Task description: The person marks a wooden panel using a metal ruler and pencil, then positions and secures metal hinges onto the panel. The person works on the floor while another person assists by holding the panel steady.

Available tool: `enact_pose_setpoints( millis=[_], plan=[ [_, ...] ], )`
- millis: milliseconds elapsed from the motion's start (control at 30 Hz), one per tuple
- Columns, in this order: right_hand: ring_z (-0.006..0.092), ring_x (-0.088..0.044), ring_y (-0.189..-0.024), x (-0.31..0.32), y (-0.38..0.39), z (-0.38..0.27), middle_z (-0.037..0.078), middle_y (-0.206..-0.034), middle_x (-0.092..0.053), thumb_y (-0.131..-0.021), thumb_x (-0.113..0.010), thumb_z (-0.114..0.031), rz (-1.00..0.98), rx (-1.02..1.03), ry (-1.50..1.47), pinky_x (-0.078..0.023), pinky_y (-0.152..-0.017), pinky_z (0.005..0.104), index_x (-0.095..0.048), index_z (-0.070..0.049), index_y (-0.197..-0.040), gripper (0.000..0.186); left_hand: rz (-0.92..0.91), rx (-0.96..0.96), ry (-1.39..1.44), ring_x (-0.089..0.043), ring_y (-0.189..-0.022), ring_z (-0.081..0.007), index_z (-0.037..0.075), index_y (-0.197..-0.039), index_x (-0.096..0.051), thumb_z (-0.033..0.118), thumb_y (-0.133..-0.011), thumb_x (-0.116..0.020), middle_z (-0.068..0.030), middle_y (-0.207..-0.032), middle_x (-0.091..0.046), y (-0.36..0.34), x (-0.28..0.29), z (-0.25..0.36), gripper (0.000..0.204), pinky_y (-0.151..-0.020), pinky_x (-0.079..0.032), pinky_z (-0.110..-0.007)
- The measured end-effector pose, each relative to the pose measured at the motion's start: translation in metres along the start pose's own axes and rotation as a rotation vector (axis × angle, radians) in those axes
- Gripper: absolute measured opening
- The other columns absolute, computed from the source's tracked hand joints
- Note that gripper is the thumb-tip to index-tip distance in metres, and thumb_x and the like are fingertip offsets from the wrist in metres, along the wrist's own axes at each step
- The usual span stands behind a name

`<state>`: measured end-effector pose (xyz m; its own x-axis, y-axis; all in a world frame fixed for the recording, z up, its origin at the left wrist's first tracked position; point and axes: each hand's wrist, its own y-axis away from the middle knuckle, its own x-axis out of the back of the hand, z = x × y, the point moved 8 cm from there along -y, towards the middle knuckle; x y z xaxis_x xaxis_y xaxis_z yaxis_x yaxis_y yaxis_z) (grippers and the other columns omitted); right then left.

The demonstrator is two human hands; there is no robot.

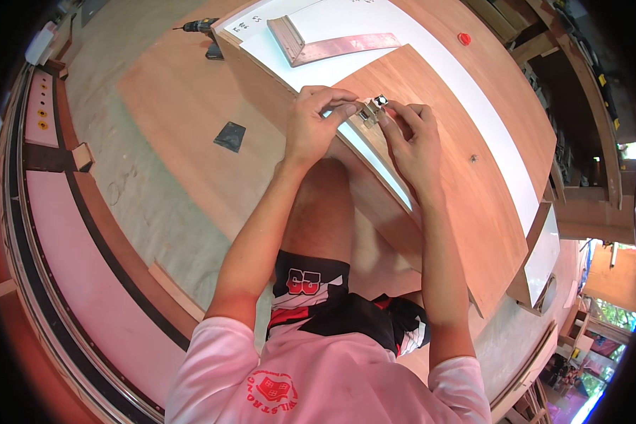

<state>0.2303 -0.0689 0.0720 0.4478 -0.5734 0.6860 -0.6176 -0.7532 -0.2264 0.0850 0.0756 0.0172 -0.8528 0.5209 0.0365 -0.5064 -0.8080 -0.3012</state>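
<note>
Between my two hands is a small metal cabinet hinge [369, 115], held just above the edge of a brown plywood panel [449, 166]. The thumb and fingers of my left hand [315, 121] pinch its left side. On its other side, the fingertips of my right hand [415, 138] close on the hinge near a shiny dark-and-silver part. The fingers hide some of the hinge. Beneath the plywood panel is a white-topped board [505, 152]. I cannot tell whether the hinge touches the panel.
A try square [346, 48] lies on the white surface beyond my hands. A red round object [464, 39] rests at the far right. To the left are a power drill [199, 25] and a dark flat piece [230, 136] on the floor-level sheet. Wooden shelving [579, 92] stands right.
</note>
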Motion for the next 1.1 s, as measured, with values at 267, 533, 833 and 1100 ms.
enact_pose_setpoints(
  millis=[267,533,833,1100],
  plan=[
    [0.0247,-0.065,-0.103,-0.002,-0.004,0.003,0.010,-0.109,-0.065,-0.102,-0.078,-0.030,0.013,0.013,0.008,-0.056,-0.086,0.0379,-0.083,-0.014,-0.127,0.030,-0.048,0.056,0.120,-0.078,-0.107,-0.0187,-0.003,-0.124,-0.076,0.006,-0.101,-0.081,-0.0107,-0.120,-0.077,-0.005,0.005,-0.008,0.025,-0.096,-0.062,-0.031],
    [0.0244,-0.065,-0.102,-0.003,-0.004,0.001,0.009,-0.108,-0.064,-0.101,-0.079,-0.029,0.013,0.011,-0.025,-0.056,-0.087,0.0390,-0.083,-0.015,-0.128,0.031,-0.032,-0.148,-0.086,-0.069,-0.121,-0.0265,0.004,-0.126,-0.077,0.017,-0.084,-0.093,-0.0109,-0.121,-0.076,0.006,0.004,0.022,0.047,-0.101,-0.057,-0.039],
    [0.0239,-0.063,-0.099,-0.003,-0.006,0.007,0.007,-0.106,-0.064,-0.100,-0.078,-0.029,0.010,0.050,0.015,-0.053,-0.086,0.0390,-0.083,-0.018,-0.129,0.032,0.037,-0.283,-0.382,-0.053,-0.129,-0.0345,0.008,-0.131,-0.072,0.026,-0.076,-0.098,-0.0063,-0.120,-0.075,0.017,-0.030,0.039,0.063,-0.114,-0.042,-0.049],
    [0.0280,-0.064,-0.104,0.001,-0.009,0.005,0.008,-0.108,-0.068,-0.101,-0.074,-0.024,0.005,0.052,0.056,-0.053,-0.089,0.0435,-0.082,-0.017,-0.128,0.029,0.071,-0.307,-0.401,-0.053,-0.130,-0.0356,0.006,-0.128,-0.068,0.026,-0.077,-0.098,-0.0104,-0.122,-0.071,0.017,-0.032,0.031,0.063,-0.113,-0.044,-0.050]
  ],
)
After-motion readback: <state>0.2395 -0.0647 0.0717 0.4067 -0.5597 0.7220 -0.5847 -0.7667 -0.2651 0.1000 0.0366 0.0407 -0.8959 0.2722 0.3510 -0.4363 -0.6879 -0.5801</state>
